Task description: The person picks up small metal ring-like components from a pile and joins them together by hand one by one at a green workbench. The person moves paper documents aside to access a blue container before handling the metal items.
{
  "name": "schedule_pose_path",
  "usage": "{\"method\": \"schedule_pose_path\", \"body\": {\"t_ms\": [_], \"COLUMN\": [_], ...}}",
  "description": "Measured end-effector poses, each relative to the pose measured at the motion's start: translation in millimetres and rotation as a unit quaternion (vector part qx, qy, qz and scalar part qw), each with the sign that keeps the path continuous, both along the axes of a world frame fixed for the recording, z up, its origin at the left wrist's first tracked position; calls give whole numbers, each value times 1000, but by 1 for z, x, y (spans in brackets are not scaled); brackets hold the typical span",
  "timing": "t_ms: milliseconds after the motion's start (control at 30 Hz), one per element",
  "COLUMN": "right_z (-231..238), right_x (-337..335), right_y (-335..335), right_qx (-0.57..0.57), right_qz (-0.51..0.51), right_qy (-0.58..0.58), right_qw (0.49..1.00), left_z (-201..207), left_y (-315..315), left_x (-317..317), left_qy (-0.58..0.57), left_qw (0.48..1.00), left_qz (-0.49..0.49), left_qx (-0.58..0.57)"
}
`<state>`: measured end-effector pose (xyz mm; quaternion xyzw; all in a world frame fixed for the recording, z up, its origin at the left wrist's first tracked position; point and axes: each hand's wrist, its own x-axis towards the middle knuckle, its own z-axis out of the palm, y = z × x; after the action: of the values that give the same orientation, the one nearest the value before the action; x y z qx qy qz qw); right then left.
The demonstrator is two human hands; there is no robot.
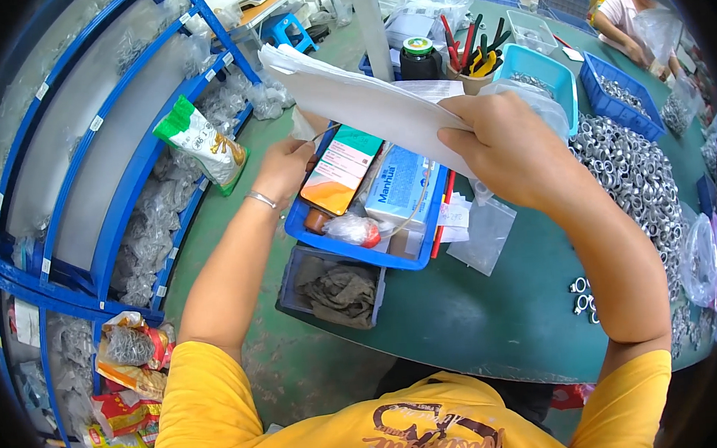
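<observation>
My right hand (505, 145) grips a stack of white papers (351, 101) and holds it raised above a blue tray (360, 253). My left hand (285, 169) reaches under the papers at the tray's left edge; its fingertips are hidden, so what they touch is unclear. A metal bangle sits on my left wrist. In the tray lie an orange and green carton (340, 169), a light blue box (401, 187) and a small bag with something red (352, 228).
A dark bin with grey rags (338, 295) sits below the tray. A heap of metal rings (630, 174) covers the green table's right side. Blue baskets (626, 97), a tool cup (471, 53), blue shelving (126, 181) at left. Another person's arm (618, 31) at far right.
</observation>
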<state>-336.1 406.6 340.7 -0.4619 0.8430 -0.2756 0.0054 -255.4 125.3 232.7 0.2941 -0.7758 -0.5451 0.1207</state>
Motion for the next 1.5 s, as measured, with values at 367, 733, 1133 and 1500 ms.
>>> {"method": "schedule_pose_path", "body": {"t_ms": [367,733,1133,1500], "right_z": [-3,-6,-12,-37], "right_x": [-1,1,2,37], "right_y": [2,1,-1,101], "right_qx": [-33,-27,-49,-65], "right_qz": [12,24,34,20], "right_qy": [-8,6,24,52], "right_qw": [999,999,998,996], "left_z": [9,12,47,59], "left_y": [7,16,39,28], "left_x": [7,17,18,4], "left_qy": [-38,-21,279,354], "left_qw": [999,998,895,910], "left_qz": [7,-2,33,-32], "left_qx": [5,52,-347,-216]}}
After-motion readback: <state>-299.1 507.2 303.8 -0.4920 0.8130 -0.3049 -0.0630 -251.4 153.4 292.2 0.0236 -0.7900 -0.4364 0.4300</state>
